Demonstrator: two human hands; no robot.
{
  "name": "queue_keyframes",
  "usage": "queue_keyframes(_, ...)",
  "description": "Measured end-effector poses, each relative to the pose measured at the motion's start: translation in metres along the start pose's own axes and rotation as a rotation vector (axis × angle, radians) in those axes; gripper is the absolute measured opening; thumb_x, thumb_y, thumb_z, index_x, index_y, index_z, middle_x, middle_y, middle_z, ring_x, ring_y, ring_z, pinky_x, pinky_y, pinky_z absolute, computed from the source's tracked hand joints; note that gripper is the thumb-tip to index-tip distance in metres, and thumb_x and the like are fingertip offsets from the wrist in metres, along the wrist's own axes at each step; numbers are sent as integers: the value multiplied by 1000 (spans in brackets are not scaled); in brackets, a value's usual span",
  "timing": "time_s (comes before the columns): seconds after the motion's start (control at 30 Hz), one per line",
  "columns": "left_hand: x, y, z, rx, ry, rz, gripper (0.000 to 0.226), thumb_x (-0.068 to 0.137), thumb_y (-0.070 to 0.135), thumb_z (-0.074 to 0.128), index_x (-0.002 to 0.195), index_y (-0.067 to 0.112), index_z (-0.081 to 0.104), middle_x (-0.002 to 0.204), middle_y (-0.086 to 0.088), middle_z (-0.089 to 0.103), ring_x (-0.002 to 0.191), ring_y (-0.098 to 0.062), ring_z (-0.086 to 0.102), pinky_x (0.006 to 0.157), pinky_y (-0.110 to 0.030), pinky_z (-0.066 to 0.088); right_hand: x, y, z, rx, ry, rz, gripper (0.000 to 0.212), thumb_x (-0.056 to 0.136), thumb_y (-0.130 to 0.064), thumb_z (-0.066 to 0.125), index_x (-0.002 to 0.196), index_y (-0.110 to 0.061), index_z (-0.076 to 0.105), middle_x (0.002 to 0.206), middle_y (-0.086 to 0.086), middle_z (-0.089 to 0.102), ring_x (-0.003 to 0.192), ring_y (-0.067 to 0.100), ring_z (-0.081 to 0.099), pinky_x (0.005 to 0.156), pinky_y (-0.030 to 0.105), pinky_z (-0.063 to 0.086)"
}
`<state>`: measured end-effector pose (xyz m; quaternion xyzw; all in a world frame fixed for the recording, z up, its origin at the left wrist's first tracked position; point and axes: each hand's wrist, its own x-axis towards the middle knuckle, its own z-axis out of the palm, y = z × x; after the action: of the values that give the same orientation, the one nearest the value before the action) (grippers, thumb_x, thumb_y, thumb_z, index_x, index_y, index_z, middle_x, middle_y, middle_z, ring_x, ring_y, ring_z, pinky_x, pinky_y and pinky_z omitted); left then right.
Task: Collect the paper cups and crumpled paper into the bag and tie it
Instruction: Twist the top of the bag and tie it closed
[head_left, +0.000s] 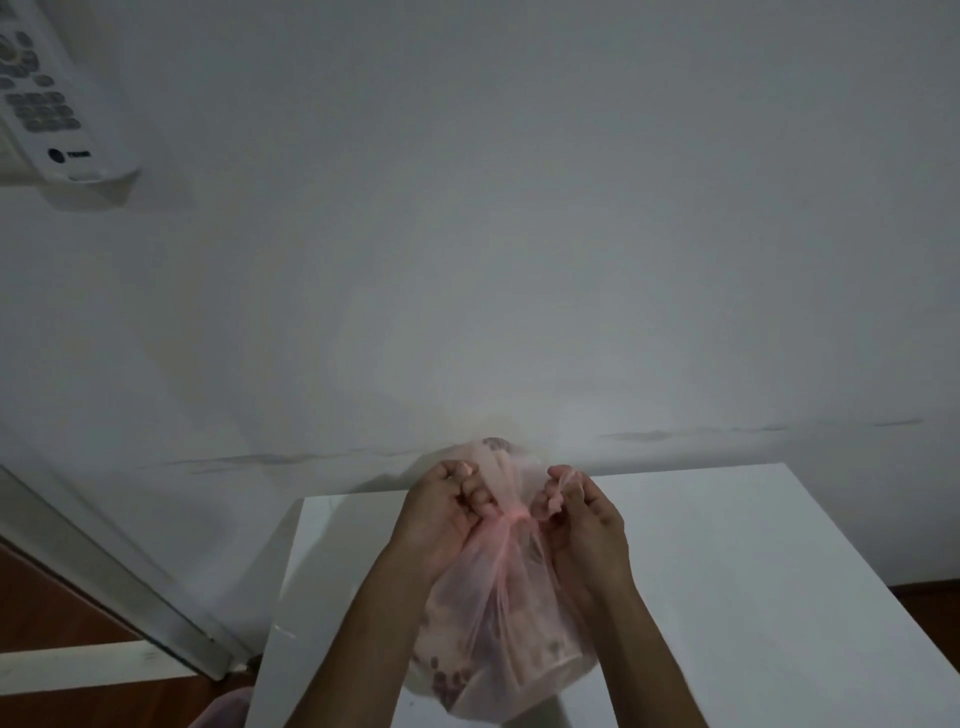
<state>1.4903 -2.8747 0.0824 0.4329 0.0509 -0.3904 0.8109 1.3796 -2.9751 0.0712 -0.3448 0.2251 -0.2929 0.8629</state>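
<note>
A translucent pink plastic bag (498, 634) stands on the white table (753, 571), bulging with dim shapes of cups and paper inside. Its top is gathered into a knot (511, 517) at the middle. My left hand (447, 512) grips one handle strip that rises from the knot. My right hand (582, 512) pinches the other handle end just right of the knot. Both hands sit close on either side of the knot, above the bag's body.
The table's far edge meets a pale wall (519, 234). A white air-conditioner remote in its holder (47, 98) hangs on the wall at upper left. A white door frame (119, 571) and brown floor lie to the left.
</note>
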Motion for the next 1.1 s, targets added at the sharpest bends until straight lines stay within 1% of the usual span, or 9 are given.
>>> queue_keyframes(0.23, 15, 5, -21, -73, 258, 4, 39, 89, -10, 19, 62, 16, 31, 39, 3, 27, 28, -8, 22, 33, -15, 25, 12, -13, -31, -23, 75, 93, 25, 102, -9, 45, 81, -1, 55, 59, 3, 36, 50, 12, 31, 49, 24, 29)
queue_keyframes(0.53, 12, -4, -21, 26, 308, 62, 35, 87, -10, 22, 64, 13, 34, 47, 0, 25, 33, -10, 23, 35, -19, 26, 14, -26, -41, -40, 108, 192, 20, 100, -5, 44, 84, -1, 56, 60, 2, 39, 46, 11, 35, 42, 21, 35)
queue_keyframes(0.6, 8, -4, -20, 42, 319, 67, 35, 88, -11, 22, 65, 12, 35, 48, 0, 25, 33, -10, 23, 36, -19, 26, 15, -30, -42, -53, 88, 217, 6, 87, 2, 53, 82, -3, 54, 61, 2, 36, 46, 11, 33, 42, 21, 34)
queue_keyframes(0.67, 4, -5, -16, 70, 338, 97, 34, 88, -12, 23, 67, 11, 37, 54, -2, 26, 35, -11, 25, 38, -20, 27, 15, -34, -48, -62, 94, 227, 22, 66, -1, 67, 84, -2, 54, 61, 2, 35, 47, 12, 34, 43, 21, 35)
queue_keyframes(0.77, 7, -8, -23, 189, 374, 197, 29, 86, -14, 31, 69, 5, 45, 56, -8, 38, 41, -17, 38, 42, -28, 44, 16, -33, -51, -178, 139, 163, 11, 93, 1, 55, 99, 8, 59, 63, 9, 44, 51, 18, 43, 49, 27, 43)
queue_keyframes(0.83, 11, -7, -32, 412, 410, 302, 21, 83, -7, 42, 71, 4, 55, 63, -13, 58, 57, -28, 57, 61, -44, 58, 17, -33, -49, -322, 149, 96, 18, 98, -1, 50, 103, 13, 61, 65, 14, 50, 55, 23, 49, 54, 29, 48)
queue_keyframes(0.9, 8, -7, -41, 606, 408, 347, 15, 81, 1, 50, 74, 9, 61, 76, -11, 69, 77, -32, 67, 76, -49, 57, 16, -36, -46, -419, 130, 54, 19, 97, -2, 52, 103, 10, 65, 70, 17, 58, 64, 26, 58, 63, 31, 54)
queue_keyframes(1.0, -5, 1, -50, 617, 397, 377, 8, 79, 11, 58, 78, 15, 65, 83, -5, 72, 82, -27, 67, 72, -40, 55, 16, -38, -48, -435, 98, 58, 20, 91, -3, 63, 110, -2, 69, 92, 17, 71, 82, 26, 66, 83, 38, 54)
queue_keyframes(1.1, -11, -1, -65, 714, 420, 413, 13, 81, 29, 56, 84, 24, 68, 93, 4, 71, 90, -20, 65, 68, -27, 46, 14, -37, -61, -407, 126, -15, 34, 86, -13, 71, 120, -14, 66, 115, 11, 71, 99, 21, 66, 92, 37, 50)
